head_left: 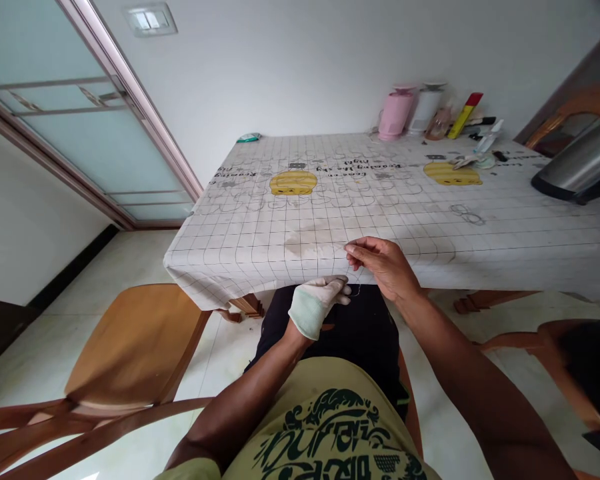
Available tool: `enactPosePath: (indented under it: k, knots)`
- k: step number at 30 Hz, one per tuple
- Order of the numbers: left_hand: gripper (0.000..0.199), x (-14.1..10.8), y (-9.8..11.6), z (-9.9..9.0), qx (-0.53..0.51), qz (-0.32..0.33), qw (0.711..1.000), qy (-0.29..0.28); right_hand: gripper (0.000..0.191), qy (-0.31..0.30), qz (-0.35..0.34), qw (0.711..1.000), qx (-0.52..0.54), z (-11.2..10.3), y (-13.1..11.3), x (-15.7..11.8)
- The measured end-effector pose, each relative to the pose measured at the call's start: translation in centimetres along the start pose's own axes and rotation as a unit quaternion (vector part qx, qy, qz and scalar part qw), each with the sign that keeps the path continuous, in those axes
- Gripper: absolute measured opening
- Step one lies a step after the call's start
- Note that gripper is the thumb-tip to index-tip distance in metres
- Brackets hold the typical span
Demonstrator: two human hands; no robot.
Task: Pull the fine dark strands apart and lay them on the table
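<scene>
My left hand [323,300] wears a white knit glove with a pale green cuff. Its fingers are closed at the table's front edge, over my lap; what they hold, if anything, is hidden. Bare and slightly higher, my right hand [377,260] has thumb and forefinger pinched together, on something too small to make out. A thin pale thread [359,291] loops below, between the two hands; where its ends go cannot be seen. Under both hands' far side lies the checked white tablecloth [260,247].
Along the wall stand a pink cylindrical device [396,115], a white one [426,110], a bottle [439,125] and a yellow-red can [465,117]. A steel kettle [580,163] is at right. A thin coil [467,214] lies on the cloth. A wooden chair [140,340] is at left.
</scene>
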State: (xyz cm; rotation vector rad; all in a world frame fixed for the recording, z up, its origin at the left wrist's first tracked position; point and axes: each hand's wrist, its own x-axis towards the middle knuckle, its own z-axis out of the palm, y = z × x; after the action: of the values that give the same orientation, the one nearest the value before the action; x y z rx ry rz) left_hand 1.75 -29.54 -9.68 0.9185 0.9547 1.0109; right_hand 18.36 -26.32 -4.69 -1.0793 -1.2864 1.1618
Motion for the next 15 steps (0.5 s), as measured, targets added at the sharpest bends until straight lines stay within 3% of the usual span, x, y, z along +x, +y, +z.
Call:
enactPosePath:
  k: [6,11,15]
  knots:
    - [0.017,0.2,0.6,0.0,0.034,-0.033,0.998,0.044,0.037,-0.028,-0.019,0.996,-0.081,-0.4,-0.3,-2.1]
    - [0.016,-0.7,1.8,-0.1,0.077,-0.033,0.996,0.041,0.032,-0.036,-0.055,0.988,-0.143,-0.4,-0.1,-3.1]
    - [0.02,-0.6,1.1,0.0,0.096,-0.047,0.994,0.021,0.026,-0.044,-0.049,0.972,-0.224,0.6,0.5,-2.4]
